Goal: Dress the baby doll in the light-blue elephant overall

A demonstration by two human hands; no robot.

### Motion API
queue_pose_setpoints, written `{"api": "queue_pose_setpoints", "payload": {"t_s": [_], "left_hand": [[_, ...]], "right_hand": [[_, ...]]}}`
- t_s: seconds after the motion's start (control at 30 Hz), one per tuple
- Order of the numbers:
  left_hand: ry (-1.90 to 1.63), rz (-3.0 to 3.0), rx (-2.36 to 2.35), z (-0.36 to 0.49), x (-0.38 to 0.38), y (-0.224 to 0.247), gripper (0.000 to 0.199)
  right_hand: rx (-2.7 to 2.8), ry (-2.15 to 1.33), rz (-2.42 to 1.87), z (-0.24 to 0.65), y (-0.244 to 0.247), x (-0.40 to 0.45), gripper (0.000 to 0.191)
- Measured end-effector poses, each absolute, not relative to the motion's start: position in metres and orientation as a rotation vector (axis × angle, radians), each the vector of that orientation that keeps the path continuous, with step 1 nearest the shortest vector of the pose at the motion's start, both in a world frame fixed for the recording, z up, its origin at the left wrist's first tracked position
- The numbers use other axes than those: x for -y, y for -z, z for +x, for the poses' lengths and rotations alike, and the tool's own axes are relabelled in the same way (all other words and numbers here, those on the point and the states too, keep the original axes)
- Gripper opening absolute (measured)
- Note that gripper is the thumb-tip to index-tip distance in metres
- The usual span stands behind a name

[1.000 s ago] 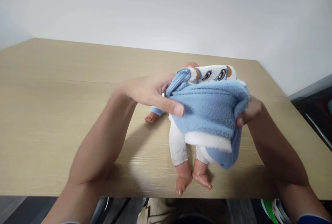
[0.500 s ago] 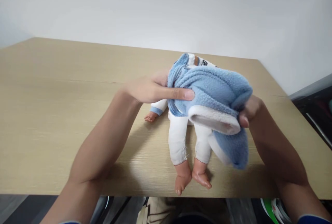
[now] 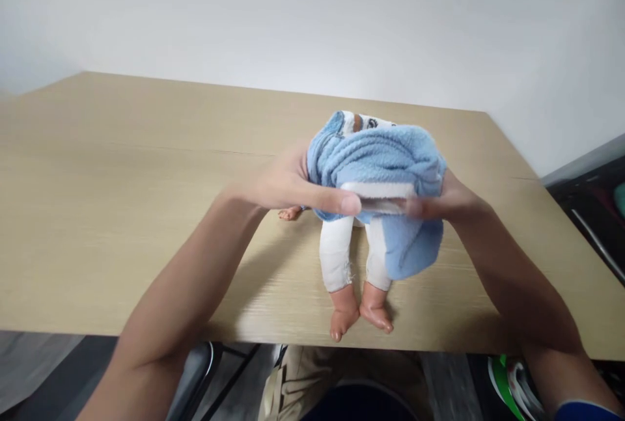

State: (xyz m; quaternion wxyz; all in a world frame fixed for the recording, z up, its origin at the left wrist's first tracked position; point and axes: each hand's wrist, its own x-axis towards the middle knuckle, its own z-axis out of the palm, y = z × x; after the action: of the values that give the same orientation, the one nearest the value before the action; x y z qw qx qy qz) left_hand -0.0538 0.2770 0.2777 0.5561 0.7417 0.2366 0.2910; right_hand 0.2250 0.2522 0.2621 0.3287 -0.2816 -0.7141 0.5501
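Observation:
A fleecy light-blue baby garment (image 3: 385, 154) with white cuffs is bunched up between my two hands. My left hand (image 3: 297, 183) grips its left side, thumb stretched over the front and fingers hidden behind the cloth. On the right, my right hand (image 3: 442, 200) pinches the fabric beside a white-edged cuff (image 3: 378, 190), which faces me as a flattened opening. Another blue part hangs down below. Under the garment a doll (image 3: 336, 255) lies on its back, white cloth legs and bare plastic feet toward me. One small doll hand shows at the left; its head and trunk are hidden.
The doll lies near the front edge of a wooden table (image 3: 146, 213), against a white wall (image 3: 293, 17). A black object (image 3: 590, 219) stands at the right. Below the table edge are a chair (image 3: 193, 375) and a green and white round item (image 3: 505, 382).
My right hand has moved left, toward my left hand, bringing the cuff with it. The garment is bunched closer together and covers more of the doll's arm. The view has shifted slightly.

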Motion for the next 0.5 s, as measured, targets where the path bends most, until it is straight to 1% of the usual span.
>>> {"api": "queue_pose_setpoints", "payload": {"t_s": [0.07, 0.13, 0.2, 0.3, 0.43, 0.5], "left_hand": [[-0.753, 1.686, -0.539, -0.051, -0.256, -0.271, 0.066], [-0.785, 1.606, -0.534, -0.045, -0.233, -0.261, 0.063], [-0.834, 1.529, -0.612, -0.039, -0.212, -0.249, 0.054], [-0.929, 1.475, -0.782, -0.032, -0.185, -0.229, 0.043], [-1.020, 1.417, -0.946, -0.029, -0.156, -0.210, 0.041], [-1.042, 1.398, -1.028, -0.030, -0.144, -0.206, 0.036]], "right_hand": [[1.892, -1.516, -0.730, 0.223, -0.266, -0.233, 0.058], [1.864, -1.549, -0.769, 0.219, -0.267, -0.214, 0.050], [1.816, -1.460, -0.849, 0.216, -0.265, -0.198, 0.046], [1.736, -1.275, -0.998, 0.211, -0.254, -0.184, 0.046], [1.660, -1.261, -1.169, 0.208, -0.239, -0.171, 0.051], [1.682, -1.282, -1.225, 0.207, -0.235, -0.163, 0.046]]}}
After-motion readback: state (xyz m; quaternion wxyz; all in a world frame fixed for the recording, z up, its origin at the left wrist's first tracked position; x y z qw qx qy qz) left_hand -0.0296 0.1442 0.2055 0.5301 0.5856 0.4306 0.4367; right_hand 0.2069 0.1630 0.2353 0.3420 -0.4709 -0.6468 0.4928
